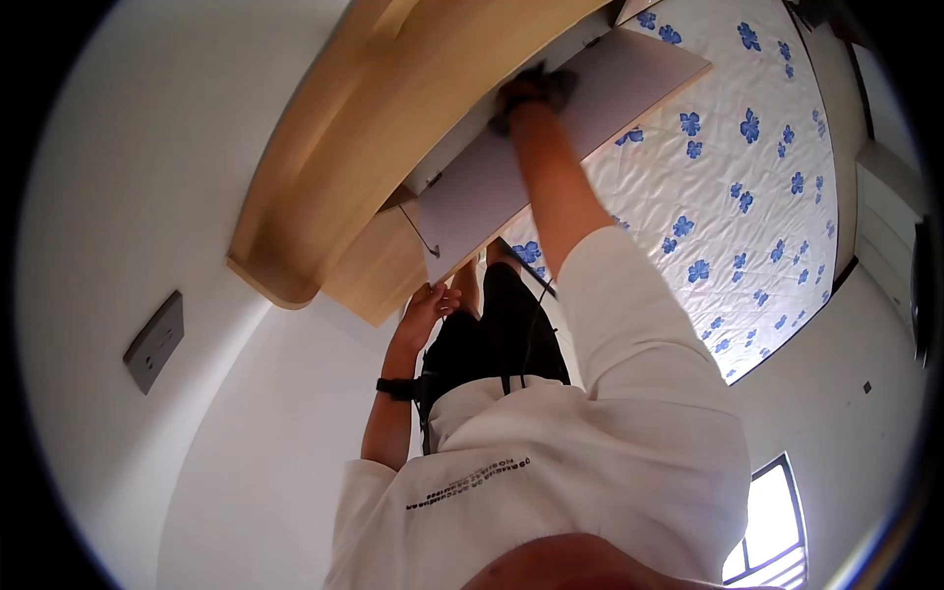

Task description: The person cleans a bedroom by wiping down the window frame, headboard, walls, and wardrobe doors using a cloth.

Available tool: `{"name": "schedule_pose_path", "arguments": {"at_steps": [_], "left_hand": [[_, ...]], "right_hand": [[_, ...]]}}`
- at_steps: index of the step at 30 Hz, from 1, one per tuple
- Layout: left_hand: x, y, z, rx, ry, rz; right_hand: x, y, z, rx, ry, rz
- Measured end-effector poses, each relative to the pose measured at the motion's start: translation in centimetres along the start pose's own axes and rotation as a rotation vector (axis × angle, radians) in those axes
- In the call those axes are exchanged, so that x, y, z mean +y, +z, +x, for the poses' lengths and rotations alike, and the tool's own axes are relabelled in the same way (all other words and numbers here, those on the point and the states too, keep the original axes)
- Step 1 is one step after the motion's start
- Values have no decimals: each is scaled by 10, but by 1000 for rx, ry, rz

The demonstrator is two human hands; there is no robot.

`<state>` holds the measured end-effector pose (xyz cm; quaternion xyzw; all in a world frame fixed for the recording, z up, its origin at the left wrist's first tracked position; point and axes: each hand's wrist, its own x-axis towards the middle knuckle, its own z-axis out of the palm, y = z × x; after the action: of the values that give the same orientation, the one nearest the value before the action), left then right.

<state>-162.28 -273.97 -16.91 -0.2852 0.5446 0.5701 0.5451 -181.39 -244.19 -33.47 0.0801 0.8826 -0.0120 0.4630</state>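
An open flap panel (472, 197), greyish on its inner face with a pale wood edge, hangs from a light wood cabinet (344, 128). My right hand (526, 93) reaches far out over this panel, beside the cabinet opening. It is blurred and mostly hidden by a dark cloth (560, 88) that it holds against the panel. Nearer my body, my left hand (430, 307) is at the panel's near corner, its fingers bent and closed on the edge. A metal stay (433, 251) joins the panel to the cabinet near that corner.
A bed with a white cover and blue flowers (728, 197) lies right of the panel. On the left wall is a grey socket plate (155, 342). A window (772, 521) shows at the lower right. My legs (492, 324) are close below the panel.
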Motion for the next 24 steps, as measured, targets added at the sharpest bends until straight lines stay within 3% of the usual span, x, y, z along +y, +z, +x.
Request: {"name": "schedule_pose_path", "arguments": {"at_steps": [3, 4, 5, 6, 8, 10, 11, 12, 13, 15, 17, 19, 20, 21, 23, 24], "left_hand": [[4, 1, -7, 69, -51, 240], [12, 3, -5, 239, 95, 732], [15, 6, -11, 412, 230, 1215], [7, 12, -25, 448, 315, 1265], [27, 13, -18, 504, 440, 1397], [28, 11, -18, 503, 523, 1390], [29, 8, -14, 483, 602, 1404], [28, 5, -2, 451, 585, 1297], [30, 5, -7, 455, 590, 1297], [41, 3, -16, 407, 463, 1179], [41, -2, -10, 420, 451, 1182], [24, -29, 15, 278, 484, 1035], [18, -32, 18, 290, 478, 1043], [9, -29, 21, 304, 533, 951], [8, -26, 25, 318, 596, 868], [5, -23, 22, 339, 646, 787]], "right_hand": [[-58, -3, -58, -60, -123, 32], [-52, -18, -61, -57, -122, 32], [-44, -31, -67, -220, -246, 158], [-37, -36, -92, -403, -369, 265], [-14, -64, -139, -278, -255, 223], [25, -19, -87, -191, -248, 171], [52, -49, -120, -116, -292, -10], [109, -57, -124, 41, -375, -58], [102, -70, -136, -83, -210, -65], [171, -53, -122, 97, -250, 45], [170, -63, -153, 141, -192, 68], [173, -61, -178, 293, -50, 142], [167, -49, -186, 441, -69, 187], [154, -29, -192, 441, -78, 204], [132, 6, -195, 873, -83, 380], [117, 29, -192, 951, -109, 434]]}}
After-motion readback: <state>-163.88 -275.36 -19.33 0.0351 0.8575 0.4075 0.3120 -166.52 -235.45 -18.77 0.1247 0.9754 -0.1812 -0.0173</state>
